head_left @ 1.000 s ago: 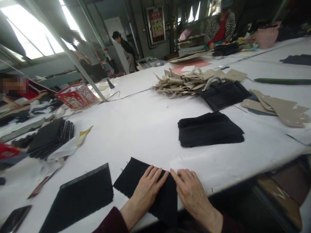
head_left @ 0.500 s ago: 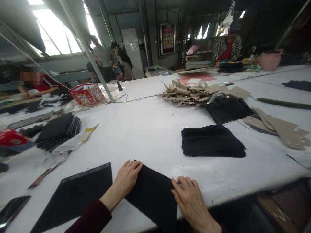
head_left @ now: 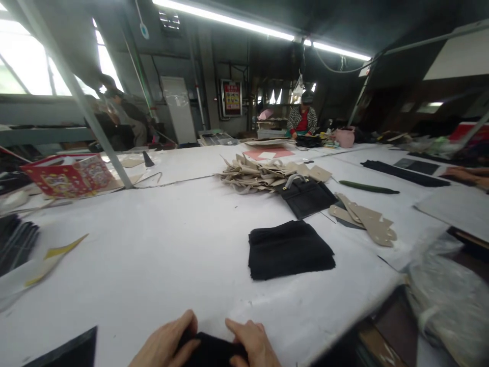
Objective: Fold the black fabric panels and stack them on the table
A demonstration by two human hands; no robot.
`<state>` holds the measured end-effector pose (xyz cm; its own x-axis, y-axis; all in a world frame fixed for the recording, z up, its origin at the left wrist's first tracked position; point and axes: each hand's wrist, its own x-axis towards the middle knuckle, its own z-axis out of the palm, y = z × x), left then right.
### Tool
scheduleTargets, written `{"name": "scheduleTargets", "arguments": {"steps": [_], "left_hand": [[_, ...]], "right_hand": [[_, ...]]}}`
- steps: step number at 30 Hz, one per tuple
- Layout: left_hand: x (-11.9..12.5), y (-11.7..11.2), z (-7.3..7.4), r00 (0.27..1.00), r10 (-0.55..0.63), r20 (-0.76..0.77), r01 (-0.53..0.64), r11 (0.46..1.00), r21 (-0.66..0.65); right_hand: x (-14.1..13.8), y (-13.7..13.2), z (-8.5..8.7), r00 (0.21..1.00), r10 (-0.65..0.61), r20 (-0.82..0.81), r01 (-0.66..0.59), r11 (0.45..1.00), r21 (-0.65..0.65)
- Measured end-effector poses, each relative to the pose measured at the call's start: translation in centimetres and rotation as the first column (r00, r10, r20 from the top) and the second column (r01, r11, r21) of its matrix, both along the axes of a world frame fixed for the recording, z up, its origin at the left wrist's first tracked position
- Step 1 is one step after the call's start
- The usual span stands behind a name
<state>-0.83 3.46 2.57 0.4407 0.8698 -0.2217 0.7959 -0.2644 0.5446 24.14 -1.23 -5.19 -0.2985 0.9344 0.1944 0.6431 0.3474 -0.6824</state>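
Observation:
A black fabric piece (head_left: 208, 349) lies at the near edge of the white table (head_left: 160, 255), mostly cut off by the bottom of the view. My left hand (head_left: 166, 344) rests on its left side with fingers curled onto the cloth. My right hand (head_left: 252, 344) lies on its right side, fingers bent over the cloth edge. Both hands pinch the fabric between them. A stack of black fabric pieces (head_left: 288, 250) sits farther out on the table to the right.
A black sheet corner (head_left: 69, 351) shows at bottom left. A black handbag (head_left: 307, 196), a heap of beige cut parts (head_left: 260, 173), beige strips (head_left: 367, 219) and a red box (head_left: 69, 176) lie on the table. People work at the far side. A plastic-wrapped bundle (head_left: 446, 295) sits right.
The camera has tilted up, so the hands and the cloth dropped to the bottom edge. My hands came together and bunched the black fabric, which lay flat before.

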Motion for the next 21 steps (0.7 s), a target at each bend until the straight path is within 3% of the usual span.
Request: {"name": "scheduleTargets", "arguments": {"steps": [2, 4, 8, 11, 13, 15, 21], "left_hand": [[2.5, 0.6, 0.6, 0.997, -0.010, 0.080, 0.013, 0.999, -0.035], [5.9, 1.8, 1.4, 0.988, -0.028, 0.153, 0.033, 0.999, -0.032], [14.2, 5.9, 2.6, 0.963, 0.003, 0.268, -0.011, 1.000, 0.028], [19.6, 9.7, 2.4, 0.938, 0.043, 0.345, -0.131, 0.962, 0.238], [22.0, 12.1, 1.9, 0.931, 0.058, 0.361, -0.197, 0.911, 0.362], [23.5, 14.2, 1.1, 0.935, 0.096, 0.341, -0.237, 0.885, 0.402], [24.1, 19.3, -1.6, 0.953, 0.086, 0.290, -0.183, 0.928, 0.325]], "right_hand": [[3.5, 0.7, 1.2, 0.997, 0.035, -0.066, -0.041, 0.995, -0.093], [7.7, 2.5, 4.2, 0.999, -0.020, -0.041, 0.012, 0.985, -0.171], [15.7, 8.9, 11.3, 0.953, -0.042, 0.300, 0.086, 0.987, -0.137], [19.3, 14.6, 13.9, 0.802, -0.098, 0.589, 0.108, 0.994, 0.018], [20.4, 17.8, 14.0, 0.713, -0.159, 0.683, 0.105, 0.987, 0.120], [20.7, 20.2, 13.2, 0.684, -0.205, 0.700, 0.104, 0.977, 0.184], [20.8, 22.8, 7.7, 0.707, -0.245, 0.664, 0.098, 0.963, 0.251]]}}
